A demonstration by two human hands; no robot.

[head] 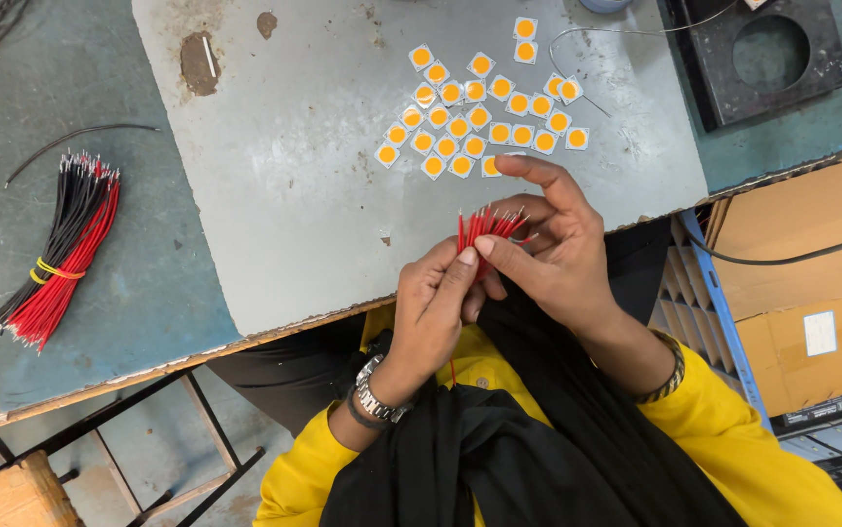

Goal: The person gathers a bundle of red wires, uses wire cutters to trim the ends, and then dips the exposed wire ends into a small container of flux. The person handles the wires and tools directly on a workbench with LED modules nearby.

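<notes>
My left hand [436, 312] grips a small bunch of short red wires [487, 226] from below, their stripped tips fanning upward. My right hand [548, 244] pinches the same bunch from the right, thumb against the wires and index finger stretched out above them. Both hands hover over the near edge of a grey metal plate [294, 166]. Just beyond the fingers lie several small square white chips with round orange centres [480, 112], spread flat on the plate.
A bundle of black and red wires [55, 254] tied with a yellow band lies at the left on the teal bench. A black block with a round hole [762, 54] sits far right. Cardboard boxes [801, 273] stand right of the bench, a wooden stool [11, 493] lower left.
</notes>
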